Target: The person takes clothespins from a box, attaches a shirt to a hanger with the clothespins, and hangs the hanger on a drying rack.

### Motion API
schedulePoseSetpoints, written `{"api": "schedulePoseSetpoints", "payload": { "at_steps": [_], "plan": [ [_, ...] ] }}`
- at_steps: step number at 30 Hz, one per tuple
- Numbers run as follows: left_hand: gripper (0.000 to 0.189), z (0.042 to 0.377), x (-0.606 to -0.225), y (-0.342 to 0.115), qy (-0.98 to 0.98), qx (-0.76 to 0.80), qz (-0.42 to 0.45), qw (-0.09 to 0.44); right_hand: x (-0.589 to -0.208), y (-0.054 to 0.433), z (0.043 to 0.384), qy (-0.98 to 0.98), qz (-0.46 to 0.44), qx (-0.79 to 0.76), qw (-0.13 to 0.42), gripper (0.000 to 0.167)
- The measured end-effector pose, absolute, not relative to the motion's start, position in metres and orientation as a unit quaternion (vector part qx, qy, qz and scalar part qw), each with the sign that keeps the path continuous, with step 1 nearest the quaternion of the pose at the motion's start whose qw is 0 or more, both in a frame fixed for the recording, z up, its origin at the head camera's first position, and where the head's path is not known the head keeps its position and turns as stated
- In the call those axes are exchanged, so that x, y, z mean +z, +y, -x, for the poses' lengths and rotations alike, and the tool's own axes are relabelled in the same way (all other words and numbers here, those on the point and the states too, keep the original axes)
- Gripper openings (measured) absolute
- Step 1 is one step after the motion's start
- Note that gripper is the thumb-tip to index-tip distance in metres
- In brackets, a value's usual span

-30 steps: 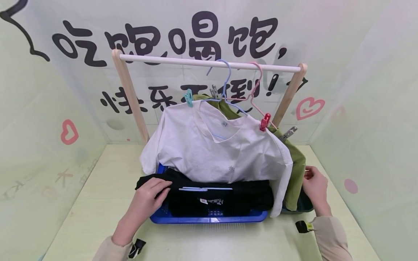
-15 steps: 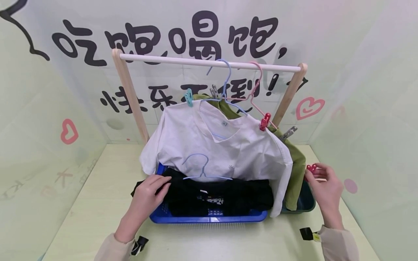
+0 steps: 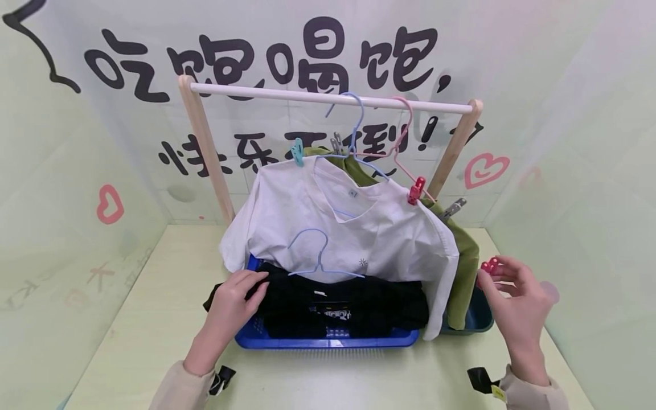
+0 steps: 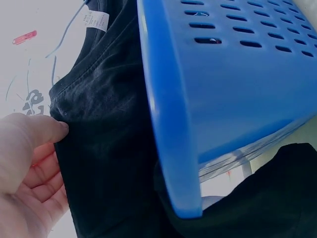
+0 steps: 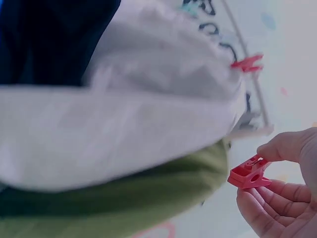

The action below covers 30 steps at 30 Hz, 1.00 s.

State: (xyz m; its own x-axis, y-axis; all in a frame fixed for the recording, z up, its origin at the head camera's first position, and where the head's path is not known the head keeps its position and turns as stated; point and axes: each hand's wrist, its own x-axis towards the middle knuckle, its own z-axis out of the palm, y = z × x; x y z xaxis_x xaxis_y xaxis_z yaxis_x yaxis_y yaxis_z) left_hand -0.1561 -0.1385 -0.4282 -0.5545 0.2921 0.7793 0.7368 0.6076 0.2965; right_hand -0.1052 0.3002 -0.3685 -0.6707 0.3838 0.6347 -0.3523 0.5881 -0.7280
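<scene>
A black shirt (image 3: 379, 302) lies over the blue basket, with a light blue hanger (image 3: 320, 269) in its neck and the hook pointing up. My left hand (image 3: 233, 299) pinches the shirt's left shoulder; in the left wrist view the thumb (image 4: 52, 130) presses on the black cloth. Near the right end of the rack, my right hand (image 3: 520, 307) holds a red clothespin (image 3: 489, 265) between thumb and fingers. The right wrist view shows this red clothespin (image 5: 250, 173) apart from any cloth.
Behind hangs a white shirt (image 3: 328, 239) with a teal clip (image 3: 297, 152) and a red clip (image 3: 416, 191). A green garment (image 3: 463, 273) hangs behind it from the rack's rail (image 3: 266, 93). The blue basket (image 3: 328, 343) and a dark green bin (image 3: 482, 322) stand below.
My right hand has come up out of the green bin and rightward, the red clothespin now showing. The light blue hanger's hook has swung upright. My left hand has risen slightly with the black shirt.
</scene>
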Motion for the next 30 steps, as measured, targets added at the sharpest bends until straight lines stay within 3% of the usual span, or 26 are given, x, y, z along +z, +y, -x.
{"api": "schedulePoseSetpoints", "payload": {
  "at_steps": [6,14,21,30],
  "plan": [
    [0.03,0.156,-0.426,-0.138,-0.826,-0.315,0.306,0.355,-0.361,0.274,0.103,-0.792,-0.06,0.454,0.404,0.036],
    [0.018,0.156,-0.427,-0.138,-0.827,-0.321,0.302,0.349,-0.365,0.243,0.11,-0.772,-0.133,0.482,0.392,0.041],
    [0.039,0.157,-0.43,-0.139,-0.819,-0.317,0.309,0.366,-0.363,0.218,0.113,-0.785,-0.15,0.476,0.366,0.04],
    [0.028,0.155,-0.428,-0.14,-0.824,-0.314,0.312,0.353,-0.362,0.184,0.12,-0.768,-0.201,0.519,0.315,0.039]
  ]
}}
